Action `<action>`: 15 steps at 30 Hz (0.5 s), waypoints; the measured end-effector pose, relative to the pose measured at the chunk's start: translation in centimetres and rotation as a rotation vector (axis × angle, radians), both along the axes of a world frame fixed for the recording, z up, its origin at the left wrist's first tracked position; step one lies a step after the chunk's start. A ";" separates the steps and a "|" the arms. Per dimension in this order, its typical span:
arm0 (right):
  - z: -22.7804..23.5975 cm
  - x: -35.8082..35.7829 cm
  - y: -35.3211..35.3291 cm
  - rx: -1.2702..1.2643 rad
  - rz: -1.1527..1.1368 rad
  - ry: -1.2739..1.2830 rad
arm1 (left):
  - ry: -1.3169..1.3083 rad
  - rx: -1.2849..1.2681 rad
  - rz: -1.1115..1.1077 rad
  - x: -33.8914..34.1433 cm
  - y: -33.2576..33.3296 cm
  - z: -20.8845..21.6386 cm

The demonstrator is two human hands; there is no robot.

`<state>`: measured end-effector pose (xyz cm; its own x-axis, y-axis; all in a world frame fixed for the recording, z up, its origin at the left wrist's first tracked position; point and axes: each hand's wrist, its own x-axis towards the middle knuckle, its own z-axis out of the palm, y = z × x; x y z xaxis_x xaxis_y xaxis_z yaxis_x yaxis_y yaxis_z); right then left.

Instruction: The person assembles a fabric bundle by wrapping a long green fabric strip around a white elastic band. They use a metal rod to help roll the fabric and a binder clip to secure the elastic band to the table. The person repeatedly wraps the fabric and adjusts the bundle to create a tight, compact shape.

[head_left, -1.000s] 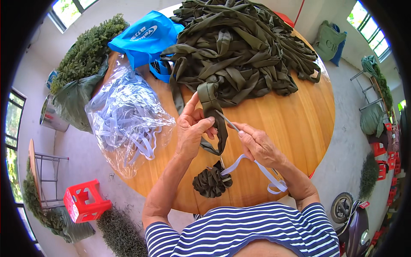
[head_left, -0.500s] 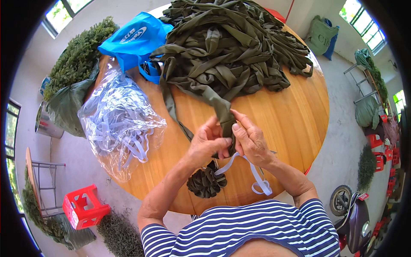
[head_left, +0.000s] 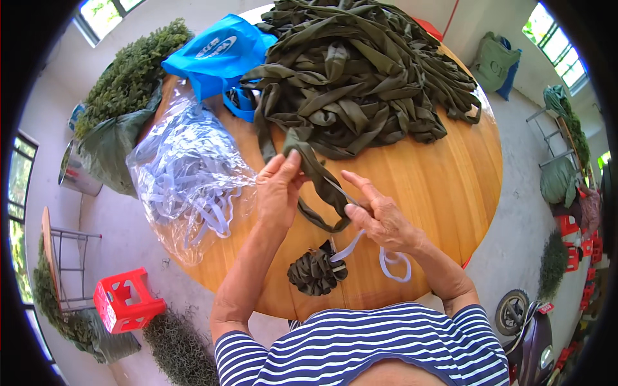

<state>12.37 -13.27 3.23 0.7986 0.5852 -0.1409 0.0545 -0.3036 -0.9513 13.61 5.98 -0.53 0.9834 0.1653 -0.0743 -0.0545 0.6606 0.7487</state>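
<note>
My left hand (head_left: 278,186) pinches an olive-green fabric strip (head_left: 318,177) between thumb and fingers. The strip hangs in a loop toward my right hand (head_left: 380,219). Thumb and fingers of that hand are closed on a thin silvery rod-like tool (head_left: 337,189), whose tip lies against the strip; its exact kind is hard to make out. A white elastic band (head_left: 394,267) runs below my right hand and curls on the table. Its other end reaches a gathered dark-green fabric bunch (head_left: 314,271) lying in front of me.
A large heap of olive fabric strips (head_left: 367,77) covers the far side of the round wooden table (head_left: 444,193). At left lie a clear plastic bag of white elastic (head_left: 187,167) and a blue bag (head_left: 219,55). A red stool (head_left: 127,301) stands on the floor.
My left hand has moved left and up with the strip. My hands have drawn apart, and the silvery tool now shows at my right fingers. The view has shifted slightly.
</note>
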 end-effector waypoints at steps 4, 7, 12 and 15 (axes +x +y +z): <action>-1.0 -0.3 -0.2 0.087 -0.013 -0.134 | 0.041 0.059 0.147 0.3 -0.5 0.4; -0.7 -0.1 0.2 0.124 -0.128 -0.076 | 0.016 0.415 -0.097 -1.7 -2.5 -0.7; -1.0 0.2 -0.3 0.160 -0.079 -0.101 | 0.137 0.339 -0.349 -0.3 -0.4 -0.1; -1.2 0.0 -0.1 0.089 -0.024 -0.164 | 0.020 0.016 -0.191 0.6 0.7 1.3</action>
